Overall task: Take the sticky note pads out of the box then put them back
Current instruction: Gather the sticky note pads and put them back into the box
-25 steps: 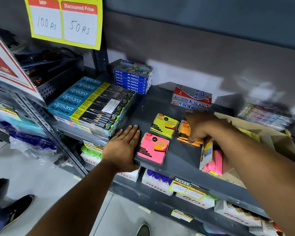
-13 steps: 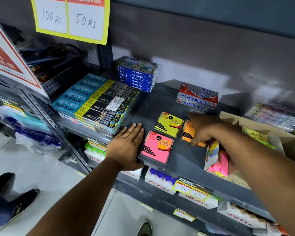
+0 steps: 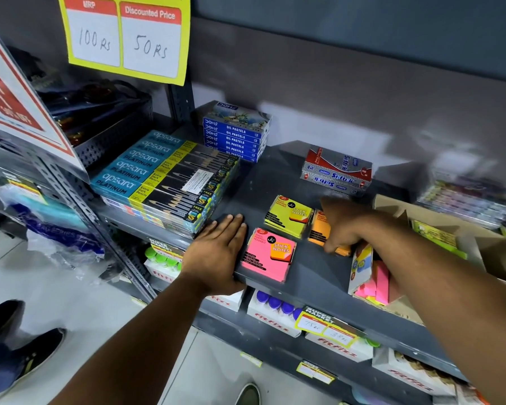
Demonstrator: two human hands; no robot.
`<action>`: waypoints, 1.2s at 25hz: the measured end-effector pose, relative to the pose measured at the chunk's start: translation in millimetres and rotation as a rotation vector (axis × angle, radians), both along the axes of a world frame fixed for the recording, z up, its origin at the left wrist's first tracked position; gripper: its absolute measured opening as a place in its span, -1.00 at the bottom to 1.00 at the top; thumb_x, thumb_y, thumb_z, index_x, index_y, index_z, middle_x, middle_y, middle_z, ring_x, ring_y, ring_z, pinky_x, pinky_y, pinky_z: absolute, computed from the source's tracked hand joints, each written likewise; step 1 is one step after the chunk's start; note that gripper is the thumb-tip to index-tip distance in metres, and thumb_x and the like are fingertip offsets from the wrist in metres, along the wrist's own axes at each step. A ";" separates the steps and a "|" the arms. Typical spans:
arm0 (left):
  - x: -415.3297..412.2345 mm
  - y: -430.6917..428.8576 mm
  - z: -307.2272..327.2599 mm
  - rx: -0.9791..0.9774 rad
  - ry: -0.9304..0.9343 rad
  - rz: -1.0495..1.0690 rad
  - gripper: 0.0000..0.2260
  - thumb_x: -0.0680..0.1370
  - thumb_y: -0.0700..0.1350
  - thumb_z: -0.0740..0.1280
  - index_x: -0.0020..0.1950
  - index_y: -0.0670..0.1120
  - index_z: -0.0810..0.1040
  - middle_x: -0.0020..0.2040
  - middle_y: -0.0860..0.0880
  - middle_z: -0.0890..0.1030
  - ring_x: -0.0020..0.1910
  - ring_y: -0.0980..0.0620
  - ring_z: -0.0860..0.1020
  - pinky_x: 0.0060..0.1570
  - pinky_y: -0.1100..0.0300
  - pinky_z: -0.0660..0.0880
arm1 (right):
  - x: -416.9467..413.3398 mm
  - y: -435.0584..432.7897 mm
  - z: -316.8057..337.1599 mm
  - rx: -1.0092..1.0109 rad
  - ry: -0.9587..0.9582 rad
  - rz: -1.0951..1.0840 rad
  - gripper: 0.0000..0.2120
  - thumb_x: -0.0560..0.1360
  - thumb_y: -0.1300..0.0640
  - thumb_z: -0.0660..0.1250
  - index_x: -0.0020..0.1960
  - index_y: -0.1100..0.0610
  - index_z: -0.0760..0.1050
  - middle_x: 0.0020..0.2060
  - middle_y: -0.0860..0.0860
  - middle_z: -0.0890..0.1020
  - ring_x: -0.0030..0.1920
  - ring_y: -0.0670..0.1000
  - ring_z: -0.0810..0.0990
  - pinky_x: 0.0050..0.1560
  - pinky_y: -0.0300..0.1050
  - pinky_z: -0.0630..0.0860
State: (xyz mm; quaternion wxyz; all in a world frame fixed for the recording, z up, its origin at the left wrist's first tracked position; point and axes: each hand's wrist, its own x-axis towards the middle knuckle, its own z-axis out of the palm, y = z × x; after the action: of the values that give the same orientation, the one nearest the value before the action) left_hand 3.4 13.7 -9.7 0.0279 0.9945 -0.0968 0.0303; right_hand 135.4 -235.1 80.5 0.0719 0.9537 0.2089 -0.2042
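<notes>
Three wrapped sticky note pads lie on the grey shelf [image 3: 310, 276]. The pink pad [image 3: 268, 254] is nearest the front edge, the yellow pad [image 3: 288, 216] sits behind it, and the orange pad [image 3: 319, 230] lies to the right. My right hand [image 3: 343, 226] rests on the orange pad with fingers curled around its near edge. My left hand [image 3: 216, 254] lies flat and open on the shelf, just left of the pink pad. The cardboard box [image 3: 485, 247] stands open at the right, with pink and yellow pads [image 3: 377, 283] at its mouth, partly hidden by my right arm.
Stacked Apsara pencil boxes [image 3: 164, 179] fill the shelf's left side, with Doms oil pastel boxes [image 3: 235, 135] behind them. Softek boxes [image 3: 338, 173] sit at the back. A price sign [image 3: 126, 36] hangs above. Fitfizz boxes [image 3: 275, 317] line the lower shelf. A shoe [image 3: 21, 355] is at lower left.
My right hand stays on the orange pad, its fingers curling further around the pad's near edge. My left hand has not moved. The camera has shifted slightly.
</notes>
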 end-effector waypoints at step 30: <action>1.2 -0.7 -4.2 0.034 -0.005 0.011 -0.01 0.25 0.36 0.22 0.54 -0.10 0.01 0.58 -0.10 0.01 0.54 -0.05 -0.02 0.46 0.03 -0.13 | 13.3 68.7 -12.0 0.231 0.015 0.046 -0.34 0.13 -0.04 0.58 0.06 0.07 0.29 -0.23 0.00 0.49 -0.25 -0.03 0.51 -0.41 -0.16 0.37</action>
State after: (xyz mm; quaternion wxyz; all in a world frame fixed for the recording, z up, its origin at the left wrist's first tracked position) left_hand 4.6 12.9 -14.0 0.0104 0.9952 -0.0918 0.0314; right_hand 148.7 -166.4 68.5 -0.0355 0.9491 0.2532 -0.1842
